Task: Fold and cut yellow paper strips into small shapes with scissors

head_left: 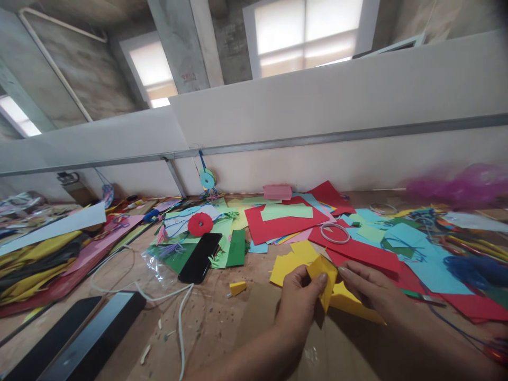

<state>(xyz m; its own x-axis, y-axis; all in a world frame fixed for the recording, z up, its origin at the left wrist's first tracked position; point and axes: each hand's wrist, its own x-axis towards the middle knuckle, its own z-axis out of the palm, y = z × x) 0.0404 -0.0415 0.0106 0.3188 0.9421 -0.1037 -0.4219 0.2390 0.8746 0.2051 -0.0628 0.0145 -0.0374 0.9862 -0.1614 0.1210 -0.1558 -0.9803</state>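
Observation:
Between my two hands is a small folded piece of yellow paper point(323, 276), tilted up above a brown cardboard sheet. My left hand point(298, 296) grips it, the thumb pressed on its face. The fingers of my right hand point(363, 283) are pinched together at the paper's right edge; the exact contact is partly hidden. More yellow paper point(291, 260) lies behind my left hand, and another yellow sheet point(353, 304) lies under my right hand. The cardboard point(257, 312) is below my wrists.
A black phone point(200, 257) with a white cable point(180, 312) lies left of my hands. Nearby are a yellow scrap point(237, 288), a long dark box point(95, 338) and a red paper disc point(200, 224). Coloured sheets point(270, 219), a white ring point(335, 233) and blue yarn point(470, 271) spread beyond.

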